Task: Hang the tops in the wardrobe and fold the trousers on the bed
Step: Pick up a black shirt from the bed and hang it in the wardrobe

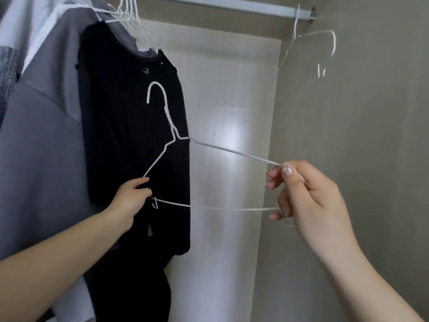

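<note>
Hands are holding a thin white wire hanger (176, 145) in the middle of the frame, in front of the wardrobe. The left hand (132, 198) is gripping its left corner with curled fingers, at the centre left, against a black short-sleeved top (130, 126). The right hand (306, 196) is pinching the hanger's right end between thumb and fingers, at the centre right. The hanger's hook is pointing up, free of the rail. The black top is hanging on a white hanger from the pale metal rail (232, 4) running across the top of the frame, beside a grey top (39, 145) hanging at the left edge. Another empty white wire hanger (329, 46) is hanging at the rail's far end, in the upper right, close to the grey wardrobe wall (359, 112).
</note>
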